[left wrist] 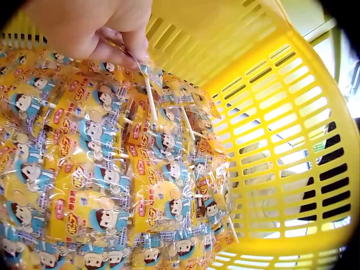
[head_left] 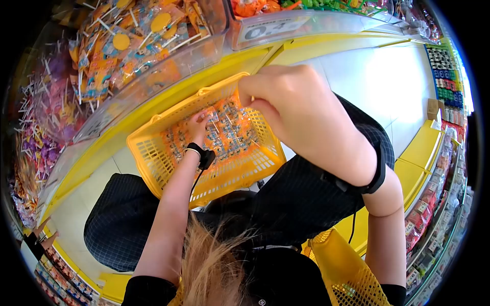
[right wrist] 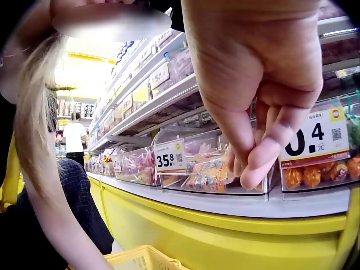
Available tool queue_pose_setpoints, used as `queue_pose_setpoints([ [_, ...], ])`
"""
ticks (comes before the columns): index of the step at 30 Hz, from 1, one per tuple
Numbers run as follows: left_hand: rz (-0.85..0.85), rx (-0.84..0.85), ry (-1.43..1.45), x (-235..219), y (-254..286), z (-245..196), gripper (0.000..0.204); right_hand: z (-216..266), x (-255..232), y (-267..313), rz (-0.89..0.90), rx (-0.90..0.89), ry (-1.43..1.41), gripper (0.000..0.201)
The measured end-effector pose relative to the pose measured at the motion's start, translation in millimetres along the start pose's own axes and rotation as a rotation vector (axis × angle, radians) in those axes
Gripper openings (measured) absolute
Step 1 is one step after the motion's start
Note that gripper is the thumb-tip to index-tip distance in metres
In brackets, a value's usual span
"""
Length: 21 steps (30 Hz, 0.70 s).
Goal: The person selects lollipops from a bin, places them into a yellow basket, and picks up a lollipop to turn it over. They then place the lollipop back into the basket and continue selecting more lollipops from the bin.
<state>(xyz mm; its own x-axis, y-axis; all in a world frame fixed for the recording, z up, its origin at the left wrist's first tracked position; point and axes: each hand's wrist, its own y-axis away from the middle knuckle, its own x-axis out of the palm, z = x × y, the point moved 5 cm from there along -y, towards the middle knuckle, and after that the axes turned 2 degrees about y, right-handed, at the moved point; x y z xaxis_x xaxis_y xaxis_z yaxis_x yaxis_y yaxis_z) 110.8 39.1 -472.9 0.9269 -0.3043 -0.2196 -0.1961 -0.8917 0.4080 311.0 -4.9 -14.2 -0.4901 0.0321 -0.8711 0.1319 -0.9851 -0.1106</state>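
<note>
In the head view my left hand (head_left: 198, 125) reaches into the yellow shopping basket (head_left: 145, 145). Its thumb and fingers pinch the clear wrapper of a lollipop (left wrist: 149, 97), whose white stick points down in the left wrist view. Flat orange packets of wrapped lollipops (left wrist: 93, 180), printed with a cartoon figure in a blue cap, lie in rows beneath it. My right hand (head_left: 293, 99) is raised above the basket's right side, wrist bent. In the right wrist view its fingers (right wrist: 275, 138) hang loosely curled with nothing showing between them, before the candy bins.
Along the far side runs a yellow shelf unit (right wrist: 225, 230) with clear bins of sweets, one heaped with lollipops (head_left: 120, 43). Price tags (right wrist: 170, 160) hang on the bin fronts. More shelves (head_left: 434, 204) stand at the right. A person in white (right wrist: 73, 138) stands farther down the aisle.
</note>
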Motion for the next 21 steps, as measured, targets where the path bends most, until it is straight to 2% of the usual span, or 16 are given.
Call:
queue_pose_setpoints([
  [3,-0.015,0.004,0.071,10,-6,13,0.02,1,-3,0,0.027,0.043,-0.056,0.006],
  [5,-0.033,0.193,-0.176,12,-2,0,0.027,1,-4,-1,0.077,0.075,-0.076,0.007],
  [9,-0.039,0.138,-0.299,18,3,-2,0.022,3,-6,-4,0.082,0.098,-0.029,0.007],
  [11,-0.16,0.367,-0.36,18,15,-26,0.017,4,-4,-4,0.09,0.085,-0.034,0.007],
  [12,-0.161,0.367,-0.36,20,17,-27,0.017,5,-4,-5,0.091,0.085,-0.034,0.007],
  [14,-0.226,0.416,-0.579,21,21,-32,0.012,7,-4,-6,0.089,0.104,-0.037,0.007],
  [18,-0.225,0.425,-0.592,23,28,-26,0.014,5,-2,-6,0.121,0.098,-0.025,0.008],
  [20,-0.087,0.421,-0.755,32,34,-18,0.029,6,-2,-6,0.099,0.089,-0.057,0.008],
  [21,-0.089,0.42,-0.757,34,38,-16,0.029,7,-2,-6,0.098,0.087,-0.059,0.008],
])
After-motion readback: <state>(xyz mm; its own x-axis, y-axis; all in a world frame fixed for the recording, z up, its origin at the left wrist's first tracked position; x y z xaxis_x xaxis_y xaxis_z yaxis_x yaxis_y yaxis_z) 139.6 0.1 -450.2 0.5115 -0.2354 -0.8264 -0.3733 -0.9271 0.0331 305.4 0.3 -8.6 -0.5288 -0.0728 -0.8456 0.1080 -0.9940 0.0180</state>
